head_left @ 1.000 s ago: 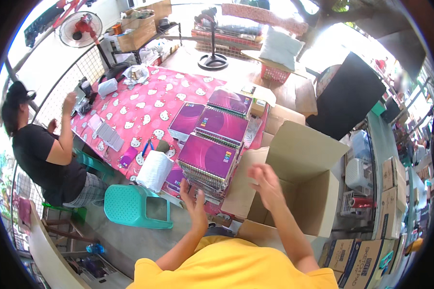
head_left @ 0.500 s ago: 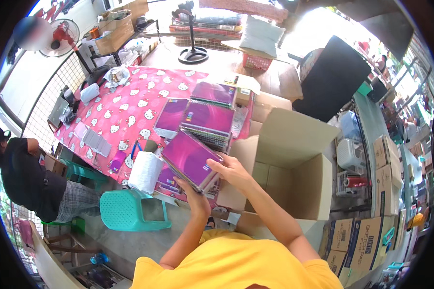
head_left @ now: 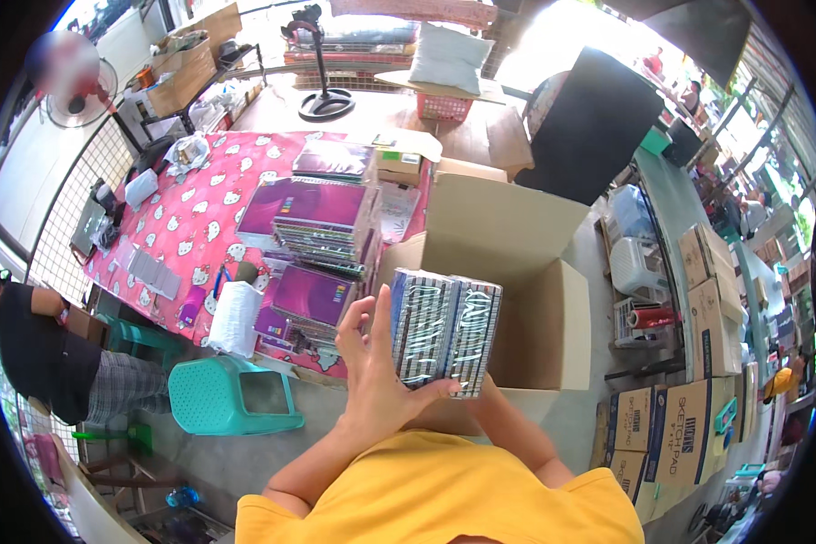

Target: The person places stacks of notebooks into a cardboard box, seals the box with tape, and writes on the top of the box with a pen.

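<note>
A wrapped bundle of spiral notebooks [head_left: 449, 331] is in my two hands, tilted so its bound edges face up in two rows beneath clear plastic. My left hand [head_left: 372, 367] grips its left side, with the thumb along the near edge and the fingers raised at the side. Behind and under the bundle is my right hand [head_left: 491, 399], its fingers hidden. To the left, purple-covered notebooks [head_left: 322, 207] stand in stacks on the table [head_left: 204, 186]. A large open cardboard box [head_left: 567, 331] stands just beyond the bundle on the right.
A white roll [head_left: 235, 315] stands at the table's near edge, above a teal plastic stool [head_left: 218, 399]. Cartons [head_left: 680, 431] are piled at right. A person in a dark shirt [head_left: 27, 340] is at far left. A black panel [head_left: 594, 127] stands behind the box.
The notebook bundle has moved right, away from the stacks, and turned from purple cover up to spiral edges up. My right hand has gone behind it. The view has shifted rightward.
</note>
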Demonstrator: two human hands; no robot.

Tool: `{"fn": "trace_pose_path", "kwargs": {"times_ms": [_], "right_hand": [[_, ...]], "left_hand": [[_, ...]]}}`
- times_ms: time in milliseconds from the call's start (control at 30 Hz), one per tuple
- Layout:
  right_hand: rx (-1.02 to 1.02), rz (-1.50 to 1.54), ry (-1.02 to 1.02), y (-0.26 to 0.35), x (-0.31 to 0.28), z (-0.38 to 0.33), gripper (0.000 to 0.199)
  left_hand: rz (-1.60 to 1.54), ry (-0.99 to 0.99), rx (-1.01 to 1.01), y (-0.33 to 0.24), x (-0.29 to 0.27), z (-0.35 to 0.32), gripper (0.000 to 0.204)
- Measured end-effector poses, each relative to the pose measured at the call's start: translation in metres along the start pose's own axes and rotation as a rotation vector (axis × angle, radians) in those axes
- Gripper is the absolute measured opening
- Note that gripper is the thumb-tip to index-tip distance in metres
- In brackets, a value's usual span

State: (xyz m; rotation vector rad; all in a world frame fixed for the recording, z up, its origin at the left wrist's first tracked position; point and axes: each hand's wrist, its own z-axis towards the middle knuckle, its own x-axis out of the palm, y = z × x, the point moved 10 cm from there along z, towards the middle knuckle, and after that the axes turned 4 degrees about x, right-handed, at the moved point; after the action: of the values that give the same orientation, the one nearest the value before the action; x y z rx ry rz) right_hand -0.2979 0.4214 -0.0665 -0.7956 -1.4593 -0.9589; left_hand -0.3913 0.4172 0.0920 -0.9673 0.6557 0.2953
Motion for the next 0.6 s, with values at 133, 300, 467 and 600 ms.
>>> {"fn": "trace_pose_path", "kwargs": {"times_ms": [133, 300, 467, 600], "right_hand": [[-0.214, -0.090, -0.070, 0.053, -0.016, -0.040, 0.049], [-0.411, -0.902, -0.664, 0.150, 0.016, -0.116, 0.055], [0.135, -1.984, -1.232, 0.198, -0.009, -0.101, 0.068], [-0.004, -1.179, -1.087, 0.211, -0.196, -0.066, 0.071]], "left_hand": [[-0.532, -0.036, -0.036, 0.016, 0.029, 0.017, 0.095], [-1.924, 0.007, -0.666, 0.119, 0.125, -0.010, 0.039], [-2.293, -0.024, -0.933, 0.168, 0.184, -0.042, 0.054], [-2.247, -0.141, -0.982, 0.165, 0.182, -0.042, 0.051]]}}
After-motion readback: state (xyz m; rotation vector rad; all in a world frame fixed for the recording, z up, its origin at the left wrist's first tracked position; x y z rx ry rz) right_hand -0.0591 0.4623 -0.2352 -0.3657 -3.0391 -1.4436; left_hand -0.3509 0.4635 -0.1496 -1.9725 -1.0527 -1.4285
